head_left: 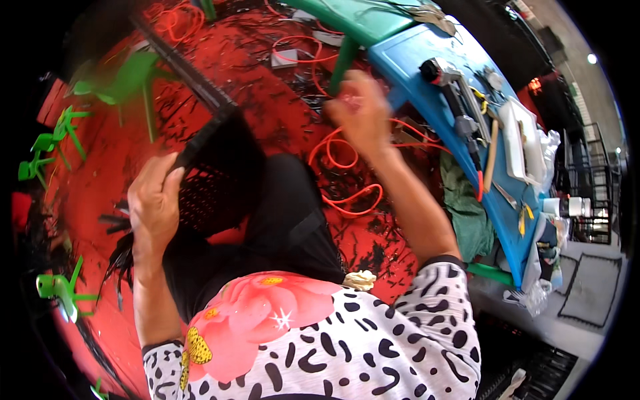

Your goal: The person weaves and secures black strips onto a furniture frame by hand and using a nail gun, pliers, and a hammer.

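My left hand [157, 193] is closed on the edge of a black framed piece with a perforated, woven-looking panel [210, 193]. The piece leans over my lap, and a long dark bar of it [183, 70] runs away to the far left. Its far end is blurred, so its full shape cannot be made out. My right hand [360, 110] is raised beyond my knee, near the blue table's edge and apart from the black piece. Motion smears its fingers, which look curled; whether they hold anything does not show.
A blue table [413, 57] at right bears an air-tool-like gun [440, 70], a wooden-handled hammer [491, 153] and a white tray [520, 140]. Orange hose [340, 157] coils on the red floor [267, 80] among black strip scraps. Small green stools [60, 287] stand at left.
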A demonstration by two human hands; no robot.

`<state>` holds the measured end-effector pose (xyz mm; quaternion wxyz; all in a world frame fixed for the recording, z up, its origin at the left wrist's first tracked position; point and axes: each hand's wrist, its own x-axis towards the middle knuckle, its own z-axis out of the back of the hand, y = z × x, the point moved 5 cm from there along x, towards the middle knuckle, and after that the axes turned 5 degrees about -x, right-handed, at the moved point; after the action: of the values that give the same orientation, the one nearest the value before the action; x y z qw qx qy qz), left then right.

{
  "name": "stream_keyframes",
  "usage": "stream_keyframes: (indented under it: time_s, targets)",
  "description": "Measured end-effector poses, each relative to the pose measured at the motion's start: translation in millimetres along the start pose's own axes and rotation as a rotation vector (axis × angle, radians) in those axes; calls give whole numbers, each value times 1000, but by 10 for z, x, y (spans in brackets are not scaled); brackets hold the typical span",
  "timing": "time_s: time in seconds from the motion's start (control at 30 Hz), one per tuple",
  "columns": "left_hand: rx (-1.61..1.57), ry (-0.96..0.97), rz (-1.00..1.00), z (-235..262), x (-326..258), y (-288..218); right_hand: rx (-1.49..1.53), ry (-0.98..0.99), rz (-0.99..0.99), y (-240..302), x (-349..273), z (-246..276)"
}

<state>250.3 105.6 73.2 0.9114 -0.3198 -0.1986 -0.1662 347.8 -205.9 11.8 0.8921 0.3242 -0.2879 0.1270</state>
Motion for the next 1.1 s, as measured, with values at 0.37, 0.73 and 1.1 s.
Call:
stream_keyframes:
  time_s: [0.37, 0.73, 1.1]
  targets:
    - [18, -7, 32, 0, 7, -37, -950, 348, -652, -2114, 280, 1358]
    - [153, -45, 5, 39, -141, 64, -1017, 387, -504, -1903, 403, 1319]
    - [182, -138, -35, 7, -130, 44, 279, 450, -322, 684, 180, 1244]
